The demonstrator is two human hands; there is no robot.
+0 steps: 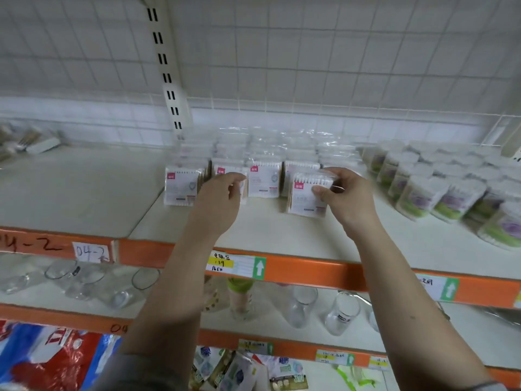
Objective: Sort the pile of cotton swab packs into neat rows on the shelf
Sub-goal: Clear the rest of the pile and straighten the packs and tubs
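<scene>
We see the right hand [348,194] pinching a swab pack [308,196] by its top edge, thumb on the front, fingers curled behind; the pack stands at the front right of the rows of packs [253,156] on the shelf [282,230]; the left hand [218,200] reaches to another pack [244,186] in the front row, fingers curled at it, though we cannot tell whether it grips; to the right lie bags with green and purple labels [439,190]; glasses [341,313] stand on the shelf below.
</scene>
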